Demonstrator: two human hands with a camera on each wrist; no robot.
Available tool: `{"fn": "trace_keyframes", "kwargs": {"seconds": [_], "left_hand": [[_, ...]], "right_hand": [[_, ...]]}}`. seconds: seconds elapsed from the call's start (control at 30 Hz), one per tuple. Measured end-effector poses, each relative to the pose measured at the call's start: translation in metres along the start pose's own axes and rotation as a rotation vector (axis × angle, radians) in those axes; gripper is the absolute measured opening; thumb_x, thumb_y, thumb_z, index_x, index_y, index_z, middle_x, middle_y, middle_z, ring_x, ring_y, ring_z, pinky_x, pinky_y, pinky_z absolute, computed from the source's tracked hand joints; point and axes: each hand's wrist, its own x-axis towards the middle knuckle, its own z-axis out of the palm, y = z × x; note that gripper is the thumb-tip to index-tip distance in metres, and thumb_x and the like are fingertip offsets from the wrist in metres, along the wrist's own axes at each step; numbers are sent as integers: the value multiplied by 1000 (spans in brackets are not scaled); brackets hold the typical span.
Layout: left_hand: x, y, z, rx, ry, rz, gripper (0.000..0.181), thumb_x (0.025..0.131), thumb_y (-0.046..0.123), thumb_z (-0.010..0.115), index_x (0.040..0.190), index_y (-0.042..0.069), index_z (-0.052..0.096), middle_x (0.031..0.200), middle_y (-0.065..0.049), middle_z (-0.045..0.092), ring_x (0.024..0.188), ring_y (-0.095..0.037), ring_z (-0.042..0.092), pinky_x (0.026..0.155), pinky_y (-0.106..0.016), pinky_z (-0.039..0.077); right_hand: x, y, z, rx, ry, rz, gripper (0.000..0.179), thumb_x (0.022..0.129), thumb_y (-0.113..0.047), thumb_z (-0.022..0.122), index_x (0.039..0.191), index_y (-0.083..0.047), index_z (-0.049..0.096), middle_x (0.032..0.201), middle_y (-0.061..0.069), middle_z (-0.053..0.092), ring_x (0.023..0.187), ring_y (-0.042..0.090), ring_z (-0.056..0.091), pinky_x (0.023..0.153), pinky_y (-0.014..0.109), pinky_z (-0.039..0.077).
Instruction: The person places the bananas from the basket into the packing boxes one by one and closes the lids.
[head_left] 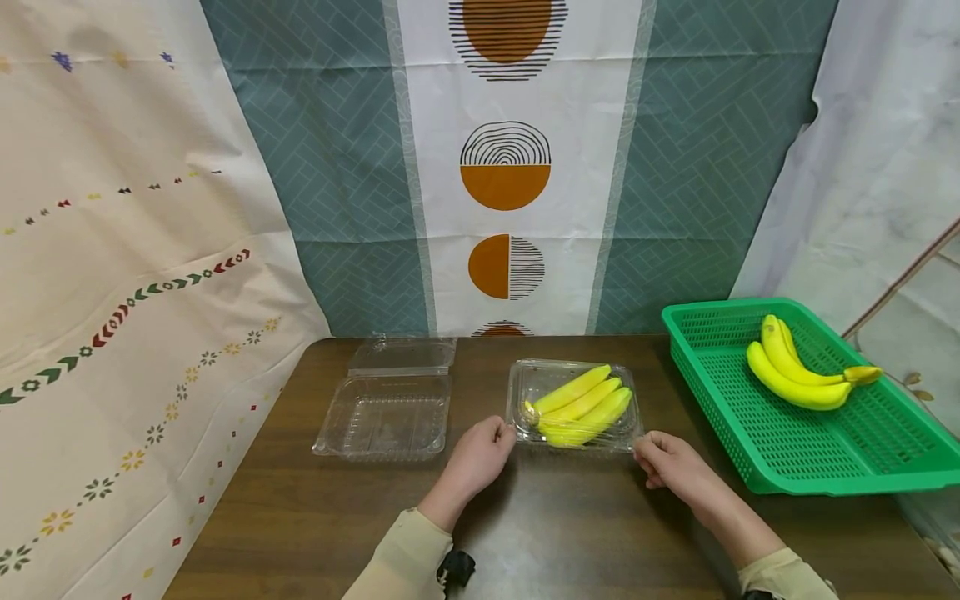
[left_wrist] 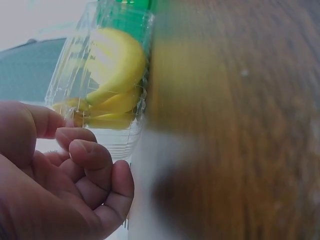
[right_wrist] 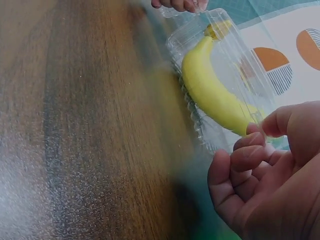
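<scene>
Pinching both near corners of the clear plastic clamshell with left hand and right hand, with the banana bunch inside it. Could squash the banana bunch, or spring open, if pressed unevenly at those corners.

Left hand and right hand apart, each pinching with thumb, other fingers curled in. Left forearm, right forearm reach forward, angled inward.
</scene>
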Motion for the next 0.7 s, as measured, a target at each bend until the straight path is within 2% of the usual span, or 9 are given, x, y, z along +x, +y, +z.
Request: {"fn": "trace_keyframes", "kwargs": {"seconds": [0.43,0.7], "left_hand": [[0,-1,2,-15,19,-19,29,103,16,62,75,15,53,69,4,46,62,-14,45,59,-31,37],[0,0,2,-11,28,-9,28,101,14,61,74,15,53,68,5,46,62,-13,44,58,-30,36]], "right_hand": [[2,2,1,-17,11,-3,33,113,-18,54,82,-7,48,71,0,44,72,19,49,72,35,53],[2,-1,1,-15,14,-4,30,112,-19,55,84,-7,52,67,-1,42,70,20,49,72,35,54]]}}
